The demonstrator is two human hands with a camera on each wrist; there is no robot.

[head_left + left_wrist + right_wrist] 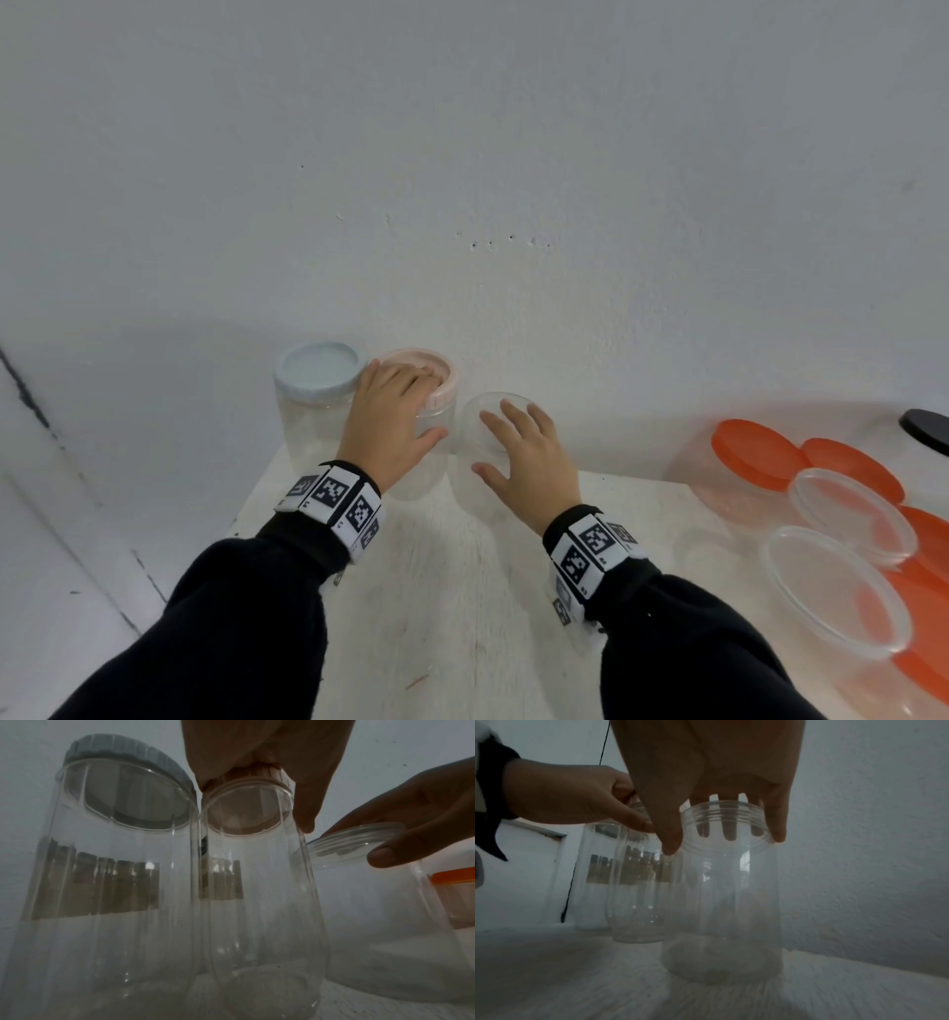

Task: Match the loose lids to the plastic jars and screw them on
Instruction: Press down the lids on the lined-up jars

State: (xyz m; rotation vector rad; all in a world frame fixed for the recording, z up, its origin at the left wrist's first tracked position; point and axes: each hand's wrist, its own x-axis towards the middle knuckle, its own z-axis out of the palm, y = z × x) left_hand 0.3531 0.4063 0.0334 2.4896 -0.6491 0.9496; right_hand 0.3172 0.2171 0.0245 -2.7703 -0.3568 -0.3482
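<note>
**Pink lid going on, open jar waiting its turn**

Far left, at about ten o'clock on the white worktop (441, 616), stands the clear plastic jar with the pale blue ribbed lid (317, 372), capped and untouched. Touching it on the right is the clear plastic jar with the pale pink ribbed lid (436, 390), and the left hand (393, 416) sits right on top: fingers curled over the lid's rim, thumb down the jar's side. That looks like the tightening step. To do it well, press straight down, keep the lid level so the threads catch cleanly, and brace the body, since these light jars could spin or tip.

Moving to twelve o'clock, the lidless clear plastic jar with a threaded neck (721, 882) has the right hand (524, 462) spread over its mouth, fingers straight, three dipping inside the neck, gripping nothing. At three o'clock lies a heap of orange plastic lids (757, 452) and clear plastic lids (852, 514).
</note>
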